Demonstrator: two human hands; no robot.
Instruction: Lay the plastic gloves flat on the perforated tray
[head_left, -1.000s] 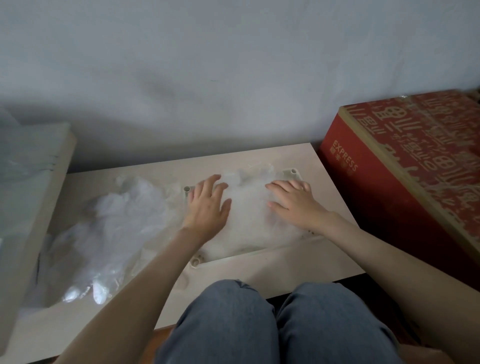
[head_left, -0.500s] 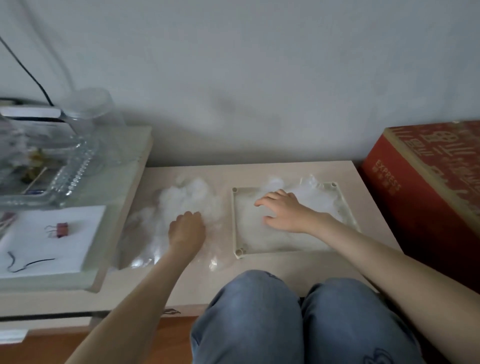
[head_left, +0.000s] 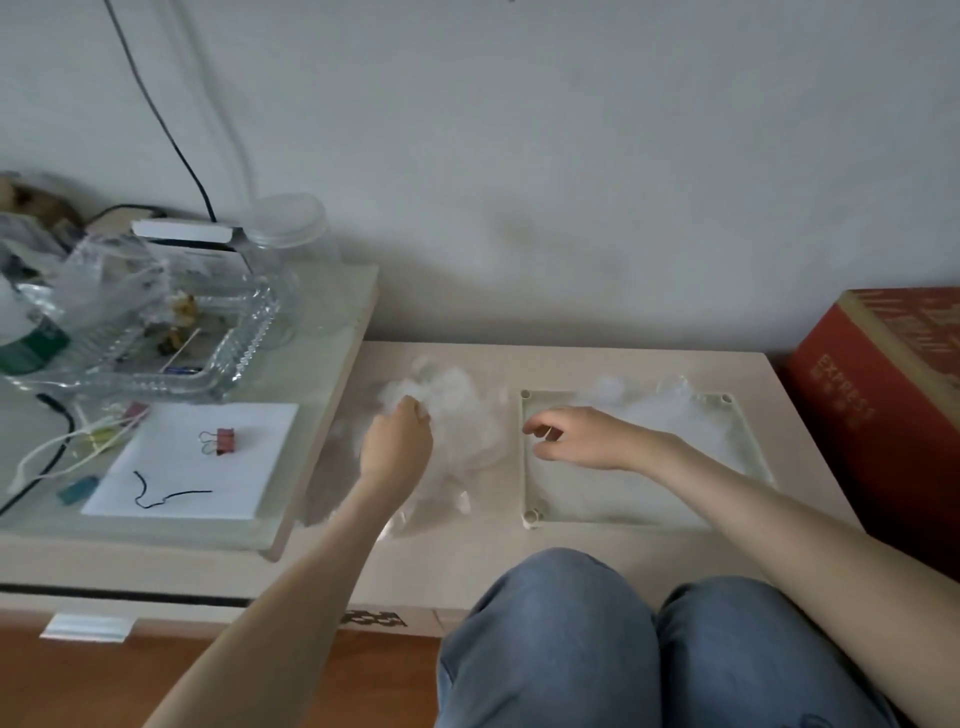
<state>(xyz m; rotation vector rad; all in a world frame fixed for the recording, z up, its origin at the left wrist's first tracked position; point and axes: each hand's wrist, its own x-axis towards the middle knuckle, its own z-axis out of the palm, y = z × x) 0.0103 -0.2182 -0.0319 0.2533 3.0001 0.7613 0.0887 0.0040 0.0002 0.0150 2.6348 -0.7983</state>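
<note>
Head view, nearest first: the person's knees (head_left: 571, 623) in blue denim sit against the front edge of the worktop (head_left: 623, 545), and both bare forearms reach forward over it.

The left hand (head_left: 397, 447) is over the left half of the worktop. Its wrist is raised and its fingers (head_left: 413, 408) are curled tight, pinching film at the top of the loose pile of plastic gloves (head_left: 457, 415). That pile lies between the left edge and the perforated tray (head_left: 523, 467).

The tray fills the right half of the worktop, and some gloves already laid (head_left: 675, 431) cover its far and right parts. The right hand (head_left: 587, 439) rests palm down over the tray's left side, its fingers loosely bent toward the left rim. The film is clear, so I cannot tell whether it holds any.

The step in hand looks like drawing one more glove off the pile. It would go best if a single layer is lifted by its cuff and shaken free of its neighbours, then carried low across the rim. The right hand can pin the layers already down while the new glove is smoothed from cuff to fingertips.

Further off, a red box (head_left: 857, 405) stands past the right edge, and a glass dish (head_left: 223, 364) sits on the raised surface to the left.
</note>
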